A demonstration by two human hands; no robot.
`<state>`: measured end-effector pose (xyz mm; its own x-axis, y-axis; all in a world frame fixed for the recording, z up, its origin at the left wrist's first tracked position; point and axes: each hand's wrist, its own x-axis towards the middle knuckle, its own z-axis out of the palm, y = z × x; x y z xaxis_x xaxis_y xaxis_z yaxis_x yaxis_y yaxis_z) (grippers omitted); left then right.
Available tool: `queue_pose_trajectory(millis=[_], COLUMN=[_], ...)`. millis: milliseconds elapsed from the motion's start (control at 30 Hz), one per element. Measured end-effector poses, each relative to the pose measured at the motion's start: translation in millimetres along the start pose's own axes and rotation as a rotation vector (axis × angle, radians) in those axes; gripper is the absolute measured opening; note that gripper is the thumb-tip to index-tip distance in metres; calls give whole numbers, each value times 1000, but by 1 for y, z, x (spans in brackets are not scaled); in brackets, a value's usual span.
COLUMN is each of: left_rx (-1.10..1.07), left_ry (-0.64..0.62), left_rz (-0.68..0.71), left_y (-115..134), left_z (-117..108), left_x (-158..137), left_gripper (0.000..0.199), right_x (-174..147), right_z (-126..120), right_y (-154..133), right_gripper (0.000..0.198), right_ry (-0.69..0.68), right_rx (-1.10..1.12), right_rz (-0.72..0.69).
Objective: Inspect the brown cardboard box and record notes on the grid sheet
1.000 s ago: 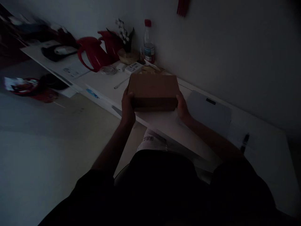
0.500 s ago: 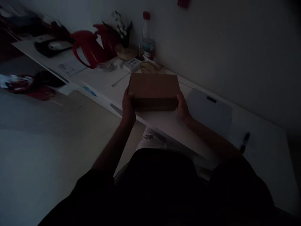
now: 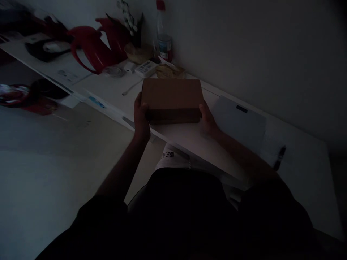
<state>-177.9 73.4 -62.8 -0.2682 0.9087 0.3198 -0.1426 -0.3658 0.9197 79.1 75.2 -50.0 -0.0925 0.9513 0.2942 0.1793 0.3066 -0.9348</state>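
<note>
A: What did the two hands have between them?

B: A brown box [image 3: 172, 93], with flat faces and straight edges. It was dull like cardboard. The left hand [image 3: 141, 118] was pressed to its left side, and the right hand [image 3: 208, 118] to its right side.

A: And how were the fingers?

B: On both hands they were clamped on the box, with each thumb at a near corner. Most of the right fingers were hidden, so I could not tell how they were spread.

A: Where exactly was this box?

B: In front of the body, over the smooth white table [image 3: 181, 134]. Whether its bottom touched the table, I could not tell.

A: Which things were around it?

B: To the right lay a thin grey panel [image 3: 237, 124] with rounded corners, and farther right a slim dark pen [image 3: 279, 158]. Beyond the box were a small white carton [image 3: 146, 68] and a clear bottle [image 3: 165, 41]. To the left of these stood two red jugs [image 3: 90, 50]; the nearer one had a curved handle.
</note>
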Motion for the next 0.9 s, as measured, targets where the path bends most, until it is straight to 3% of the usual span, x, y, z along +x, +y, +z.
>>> queue_pose_trajectory(millis=[100,167,267,367,567,733,900], left_rx=[97,223,495,704,833,637,451], left_ry=[0,-48,-102,-173,-363,-836,-1145], left_rz=[84,228,507,684,1088,1202,1334], left_y=[-4,0,20,52,103,120,115], left_z=[-9,-14,-14,-3,55,110,152], left_x=[7,11,14,13,-2,-39,-87], left_gripper=[73,78,73,60,27,25,18], right_x=[2,3,3,2,-14,-41,-76], right_z=[-4,-9,-21,-41,-70,-81,-102], right_y=[3,3,-1,-14,-62,-75,-66], right_gripper=[94,102,114,98,69,58,44], right_ry=[-57,-52,51,156,190,156,67], right_rx=[-50,-136,-293,-434,-557,-715,-938], right_rz=[-2,44,56,-85,-323,-294,-258])
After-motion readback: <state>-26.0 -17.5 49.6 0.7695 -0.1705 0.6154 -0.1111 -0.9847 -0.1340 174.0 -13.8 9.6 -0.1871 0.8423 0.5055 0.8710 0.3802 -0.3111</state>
